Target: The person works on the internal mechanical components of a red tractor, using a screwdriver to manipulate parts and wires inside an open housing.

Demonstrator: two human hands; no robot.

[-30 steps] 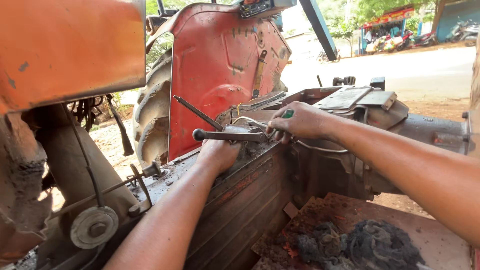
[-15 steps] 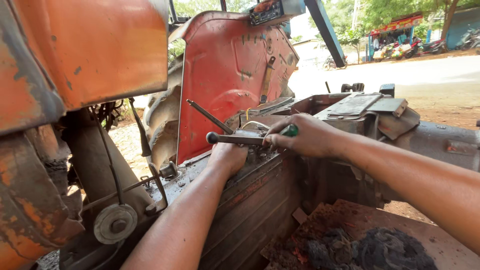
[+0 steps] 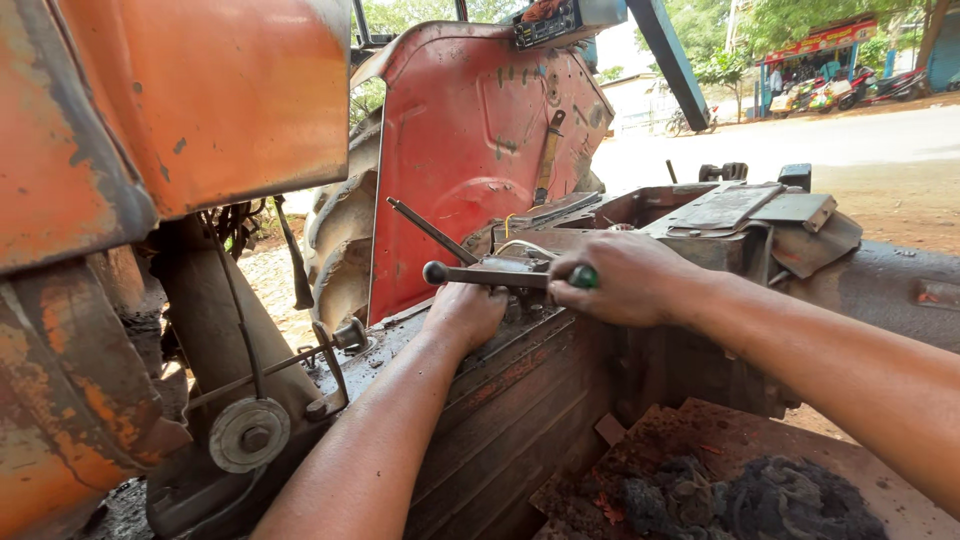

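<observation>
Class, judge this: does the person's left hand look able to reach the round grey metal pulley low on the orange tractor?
Probably yes. The left hand rests on the tractor body, and the round grey metal pulley lies below it in open space, with only thin rods nearby.

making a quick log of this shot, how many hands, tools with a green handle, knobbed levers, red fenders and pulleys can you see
hands: 2, left hand and right hand
green-handled tool: 1, tool in the right hand
knobbed lever: 1, lever
red fender: 1, fender
pulley: 1, pulley
total: 6
</observation>
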